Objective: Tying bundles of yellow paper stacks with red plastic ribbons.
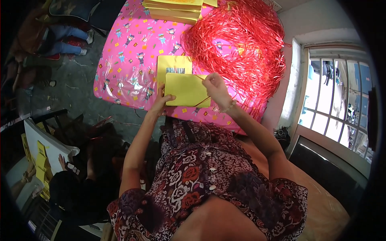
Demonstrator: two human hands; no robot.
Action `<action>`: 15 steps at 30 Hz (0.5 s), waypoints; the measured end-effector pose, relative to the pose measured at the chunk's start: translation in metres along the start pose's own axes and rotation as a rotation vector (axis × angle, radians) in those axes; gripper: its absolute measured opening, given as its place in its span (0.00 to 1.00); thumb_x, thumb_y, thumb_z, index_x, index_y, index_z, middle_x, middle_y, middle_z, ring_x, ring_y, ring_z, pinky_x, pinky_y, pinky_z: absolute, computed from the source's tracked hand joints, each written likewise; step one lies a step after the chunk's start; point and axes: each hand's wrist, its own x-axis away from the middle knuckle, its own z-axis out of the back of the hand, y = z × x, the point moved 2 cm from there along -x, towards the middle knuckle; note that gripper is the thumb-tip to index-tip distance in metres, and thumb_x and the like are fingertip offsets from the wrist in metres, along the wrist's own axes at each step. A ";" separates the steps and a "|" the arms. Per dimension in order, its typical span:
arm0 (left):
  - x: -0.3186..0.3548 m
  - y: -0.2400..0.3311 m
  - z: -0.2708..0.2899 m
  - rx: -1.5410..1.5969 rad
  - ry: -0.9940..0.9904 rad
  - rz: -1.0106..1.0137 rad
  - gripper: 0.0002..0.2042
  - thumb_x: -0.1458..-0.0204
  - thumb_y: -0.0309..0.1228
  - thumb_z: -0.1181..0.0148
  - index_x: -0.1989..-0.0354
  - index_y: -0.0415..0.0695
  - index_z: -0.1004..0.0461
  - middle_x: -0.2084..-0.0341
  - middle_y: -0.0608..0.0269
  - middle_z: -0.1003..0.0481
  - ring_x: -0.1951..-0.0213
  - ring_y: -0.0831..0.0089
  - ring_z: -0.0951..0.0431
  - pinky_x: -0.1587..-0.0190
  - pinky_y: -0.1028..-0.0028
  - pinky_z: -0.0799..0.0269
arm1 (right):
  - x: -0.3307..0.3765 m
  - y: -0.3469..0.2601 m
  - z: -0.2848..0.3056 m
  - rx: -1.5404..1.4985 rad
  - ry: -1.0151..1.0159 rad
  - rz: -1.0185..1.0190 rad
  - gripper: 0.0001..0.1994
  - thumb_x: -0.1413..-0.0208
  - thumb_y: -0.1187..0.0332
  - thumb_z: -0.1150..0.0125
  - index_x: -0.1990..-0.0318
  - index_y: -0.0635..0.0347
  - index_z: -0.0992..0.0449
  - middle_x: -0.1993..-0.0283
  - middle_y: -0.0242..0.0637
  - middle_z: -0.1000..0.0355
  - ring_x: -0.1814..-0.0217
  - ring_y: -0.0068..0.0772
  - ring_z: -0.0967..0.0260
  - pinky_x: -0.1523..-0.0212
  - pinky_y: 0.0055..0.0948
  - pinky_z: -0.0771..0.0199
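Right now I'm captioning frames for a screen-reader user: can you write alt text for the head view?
Seen from above, a person's left hand holds a yellow folded card while the right hand pulls a red ribbon strand across it, over a pink patterned table cover. A heap of red ribbon strips lies beside it, with stacked yellow cards beyond.

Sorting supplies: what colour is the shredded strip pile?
Bright red strip pile, clearest in the head view.

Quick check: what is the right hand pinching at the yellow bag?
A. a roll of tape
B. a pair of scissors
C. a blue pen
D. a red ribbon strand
D: the right hand pinches a thin red ribbon strand that runs across the yellow bag, which the left hand steadies at its edge.
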 end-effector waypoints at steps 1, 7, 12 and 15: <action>0.001 -0.004 0.002 0.020 0.027 0.010 0.48 0.67 0.34 0.35 0.37 0.43 0.59 0.43 0.52 0.46 0.40 0.59 0.46 0.41 0.61 0.49 | 0.001 -0.011 0.003 -0.046 0.012 -0.095 0.05 0.46 0.68 0.47 0.67 0.57 0.35 0.76 0.23 0.39 0.79 0.13 0.45 0.81 0.16 0.44; 0.003 -0.002 -0.002 0.099 -0.006 0.015 0.44 0.65 0.32 0.37 0.38 0.47 0.55 0.47 0.54 0.41 0.44 0.59 0.40 0.46 0.58 0.39 | -0.008 -0.062 0.030 -0.049 0.031 -0.135 0.03 0.47 0.69 0.48 0.68 0.58 0.31 0.77 0.24 0.37 0.81 0.14 0.44 0.82 0.16 0.45; 0.003 -0.006 0.006 0.439 -0.100 0.153 0.31 0.59 0.32 0.41 0.43 0.44 0.45 0.52 0.53 0.34 0.51 0.55 0.30 0.54 0.56 0.28 | -0.042 -0.118 0.092 0.244 0.148 0.066 0.08 0.43 0.63 0.50 0.69 0.56 0.31 0.81 0.21 0.42 0.83 0.12 0.49 0.85 0.16 0.50; 0.010 -0.001 0.006 0.161 -0.020 0.057 0.28 0.58 0.38 0.42 0.47 0.41 0.39 0.56 0.56 0.30 0.56 0.64 0.28 0.58 0.65 0.29 | -0.055 -0.168 0.124 0.264 0.101 0.090 0.08 0.45 0.64 0.50 0.70 0.58 0.30 0.83 0.24 0.40 0.84 0.17 0.45 0.86 0.21 0.45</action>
